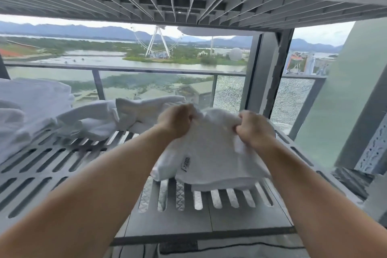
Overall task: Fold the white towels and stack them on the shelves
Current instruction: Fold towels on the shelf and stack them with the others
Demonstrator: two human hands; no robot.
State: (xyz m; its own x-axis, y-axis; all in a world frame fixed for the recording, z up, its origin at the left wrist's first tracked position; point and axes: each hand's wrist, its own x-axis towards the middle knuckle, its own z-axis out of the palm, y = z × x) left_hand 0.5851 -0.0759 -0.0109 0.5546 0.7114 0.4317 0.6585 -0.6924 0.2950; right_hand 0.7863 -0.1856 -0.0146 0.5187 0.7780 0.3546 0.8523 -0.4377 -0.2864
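A grey slotted metal shelf (pixel 52 165) stands before a glass balcony railing (pixel 62 65), with water beyond. On its left side lie loose white towels (pixel 31 111). The left hand (pixel 176 120) and the right hand (pixel 254 130) both clutch the far edge of a folded towel (pixel 211 159), which lies on the shelf's right side, near a grey upright post (pixel 268 73).

Both the left hand (pixel 174 122) and right hand (pixel 254 130) bury their fingers (pixel 187 117) in the white towel (pixel 213 153); its label (pixel 186 164) is unreadable (print too small). Heaped towels (pixel 27 109) at left are cut off by the edge.
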